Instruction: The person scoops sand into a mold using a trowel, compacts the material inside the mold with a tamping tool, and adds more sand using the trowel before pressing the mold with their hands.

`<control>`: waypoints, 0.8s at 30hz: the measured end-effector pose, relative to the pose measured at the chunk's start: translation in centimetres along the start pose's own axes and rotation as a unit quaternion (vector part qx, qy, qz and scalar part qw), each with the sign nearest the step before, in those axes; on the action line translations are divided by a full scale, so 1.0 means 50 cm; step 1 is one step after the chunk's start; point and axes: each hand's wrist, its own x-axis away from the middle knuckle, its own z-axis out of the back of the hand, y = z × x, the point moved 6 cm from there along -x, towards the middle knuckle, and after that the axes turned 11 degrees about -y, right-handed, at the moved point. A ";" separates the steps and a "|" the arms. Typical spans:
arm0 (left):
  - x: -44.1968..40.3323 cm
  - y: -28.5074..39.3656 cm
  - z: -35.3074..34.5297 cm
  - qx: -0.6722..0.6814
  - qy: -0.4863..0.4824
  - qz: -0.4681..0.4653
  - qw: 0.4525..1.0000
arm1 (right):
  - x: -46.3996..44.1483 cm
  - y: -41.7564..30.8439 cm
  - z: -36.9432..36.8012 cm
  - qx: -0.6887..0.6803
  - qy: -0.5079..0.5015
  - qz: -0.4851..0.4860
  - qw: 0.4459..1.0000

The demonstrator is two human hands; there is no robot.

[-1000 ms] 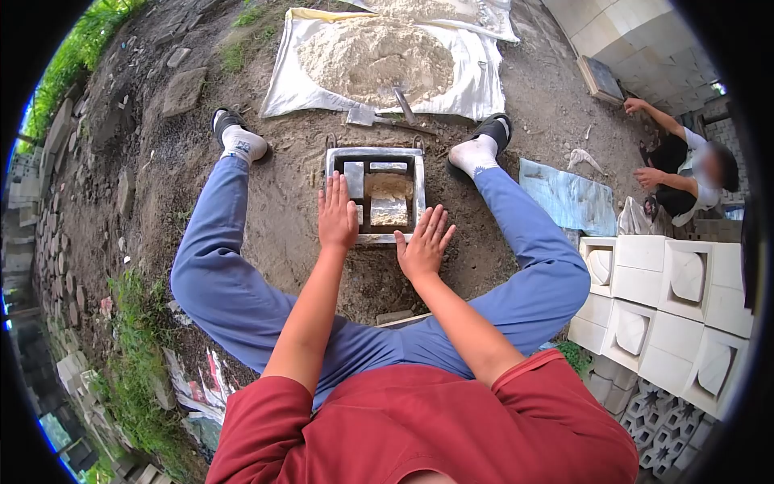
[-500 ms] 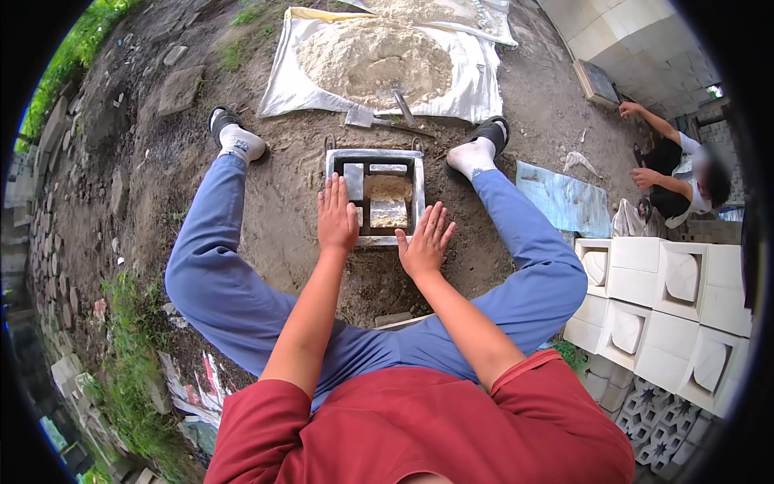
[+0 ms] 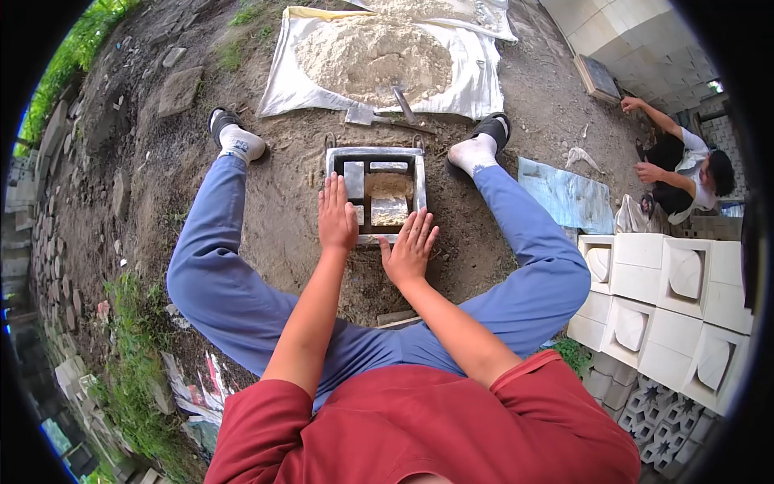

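Note:
Between my feet a square metal mould (image 3: 375, 152) sits on the dirt, with metal blocks (image 3: 354, 181) and pale, sandy mix (image 3: 389, 187) inside it. My left hand (image 3: 336, 218) lies flat over the mould's left rim, fingers stretched forward and holding nothing. At the near right corner my right hand (image 3: 408, 248) is open, its fingertips over the rim. Beyond the mould lie a flat-bladed trowel (image 3: 360, 117) and another tool with a metal shaft (image 3: 404, 105). My hands hide parts of the left and near rims.
A heap of pale powdery material (image 3: 375, 60) lies on a white sheet (image 3: 278, 89) ahead. To the right are a blue sheet (image 3: 564, 192), stacked pale blocks (image 3: 645, 266) and a crouching person (image 3: 681, 161). Grass and stones line the left side.
My right hand has shifted left and slightly toward me, coming nearer to the mould's near edge. The left hand stays in nearly the same place.

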 end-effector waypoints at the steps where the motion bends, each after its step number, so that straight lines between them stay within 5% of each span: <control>1: 0.002 -0.004 0.005 0.029 0.007 -0.002 1.000 | -0.001 -0.004 -0.001 -0.007 0.008 -0.002 1.000; 7: 0.001 -0.028 0.021 0.190 0.082 -0.006 0.978 | -0.010 -0.029 0.001 -0.006 -0.003 0.036 0.999; 24: 0.000 -0.051 0.012 0.205 0.098 0.001 0.974 | -0.030 -0.056 -0.010 0.021 -0.017 0.050 0.998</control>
